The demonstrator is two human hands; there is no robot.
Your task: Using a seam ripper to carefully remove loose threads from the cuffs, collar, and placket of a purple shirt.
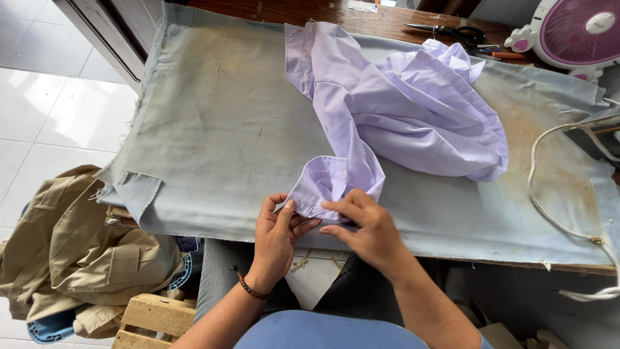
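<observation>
Grey cloth (219, 129) over my table, lilac shirt (413, 110) heaped on it, my left hand (276, 239) and right hand (368, 229) both pinching its cuff (323, 187) at the near edge, scissors (452, 32) beyond.

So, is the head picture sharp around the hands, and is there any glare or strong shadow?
Head view: even daylight, sharp on both hands, left hand and right hand, both pinching the lilac shirt; only a soft shadow under the cloth; mild glare on the white floor tiles; edges bend slightly, wide lens.
</observation>
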